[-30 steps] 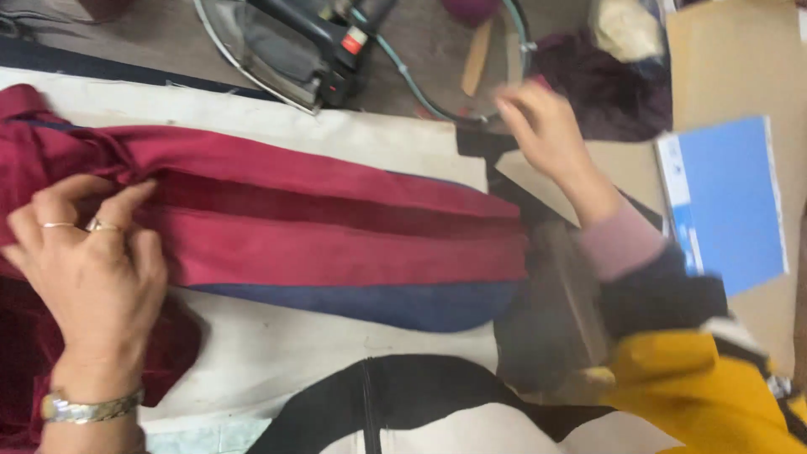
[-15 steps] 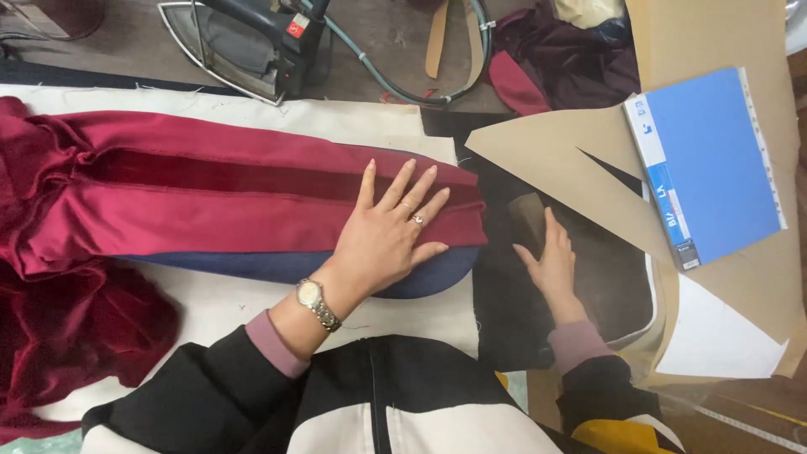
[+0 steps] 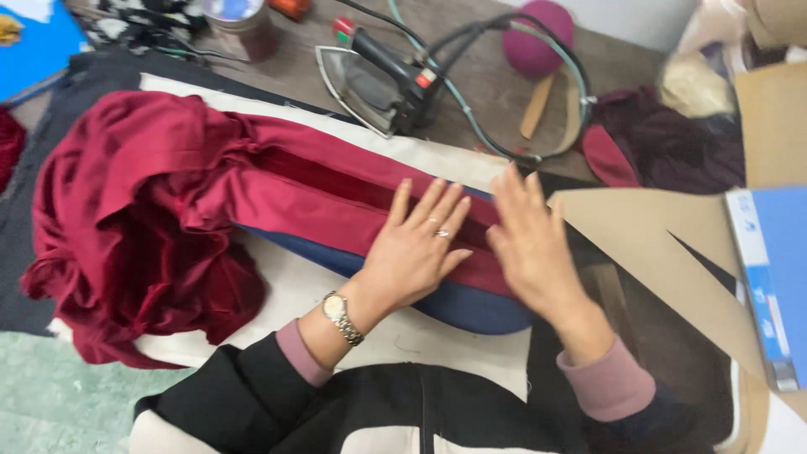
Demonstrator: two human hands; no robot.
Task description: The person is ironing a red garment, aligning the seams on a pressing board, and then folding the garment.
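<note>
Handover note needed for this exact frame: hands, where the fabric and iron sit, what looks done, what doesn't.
Left hand: flat, fingers spread, pressing on the dark red garment; holds nothing.
Right hand: flat beside it, at the garment's right end; holds nothing.
Garment: a long section lies stretched over the blue padded pressing board; the rest is bunched in a heap at the left.
Iron: parked on the table beyond the garment, untouched, cord looped to its right.
Done: section under the hands lies laid out along the board.
Left: bunched part is not yet laid out; iron not in hand.
</note>
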